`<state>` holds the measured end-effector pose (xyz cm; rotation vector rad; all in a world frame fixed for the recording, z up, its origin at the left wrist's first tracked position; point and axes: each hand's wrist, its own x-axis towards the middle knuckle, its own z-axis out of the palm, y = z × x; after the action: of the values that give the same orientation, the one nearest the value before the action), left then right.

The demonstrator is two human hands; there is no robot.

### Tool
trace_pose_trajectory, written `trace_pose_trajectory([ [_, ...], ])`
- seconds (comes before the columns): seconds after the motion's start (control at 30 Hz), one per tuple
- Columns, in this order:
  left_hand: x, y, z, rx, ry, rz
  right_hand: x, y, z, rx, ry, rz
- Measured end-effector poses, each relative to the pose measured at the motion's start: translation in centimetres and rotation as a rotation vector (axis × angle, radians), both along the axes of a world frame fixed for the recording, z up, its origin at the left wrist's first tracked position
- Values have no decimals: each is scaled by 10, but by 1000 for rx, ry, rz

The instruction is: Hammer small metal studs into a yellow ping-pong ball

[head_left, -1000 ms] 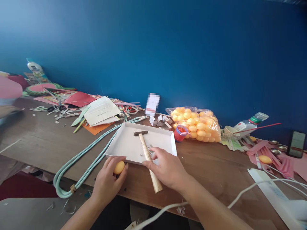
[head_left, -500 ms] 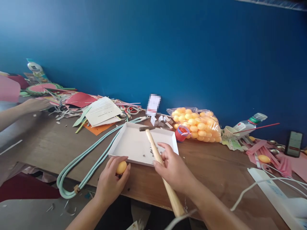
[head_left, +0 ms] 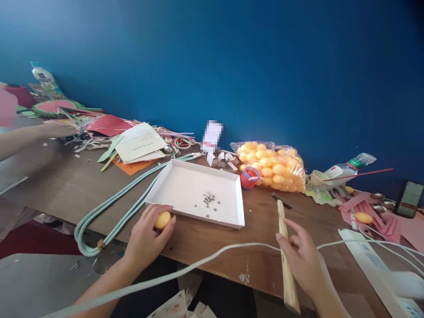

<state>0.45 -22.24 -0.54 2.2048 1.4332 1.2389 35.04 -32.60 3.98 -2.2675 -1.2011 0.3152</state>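
Observation:
My left hand [head_left: 149, 232] is closed around an orange ping-pong ball [head_left: 162, 220], at the front left corner of a shallow white box lid [head_left: 185, 181]. Several small shiny metal beads [head_left: 208, 198] lie in the lid, most of them clustered toward its right half. To the right of the lid, my right hand [head_left: 300, 254] has thumb and fingers about the wooden handle of a hammer [head_left: 287, 276]. The hammer's dark head points toward the back, low over the table. My right hand's lower fingers are partly hidden.
Behind the lid are a bag of orange balls [head_left: 271, 165] and a red cup [head_left: 249, 178]. A pale green cord [head_left: 132, 201] loops at left, near paper scraps. A white cable [head_left: 212, 254] crosses the front; a power strip [head_left: 367, 260] lies right. Another person's arm [head_left: 36, 134] reaches in.
My right hand has moved the hammer from over the lid to the right side of the table, uncovering more beads. My left hand still holds the ball. A white cable now crosses the foreground.

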Motion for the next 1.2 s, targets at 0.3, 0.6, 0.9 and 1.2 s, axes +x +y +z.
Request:
trace_pose_trajectory([
  [0.3,5,-36,22,-33,56,-254,17,34,6,-11,-40,-52],
  [0.6,7,-43,20,-29,61,-392,18,61,-22,-111,-108,-83],
  [0.9,-3,-25,20,-69,11,-199,24,35,-3,-393,-271,-72],
  [1.2,41,51,75,-4,-121,-15,-78,69,32,140,-72,511],
])
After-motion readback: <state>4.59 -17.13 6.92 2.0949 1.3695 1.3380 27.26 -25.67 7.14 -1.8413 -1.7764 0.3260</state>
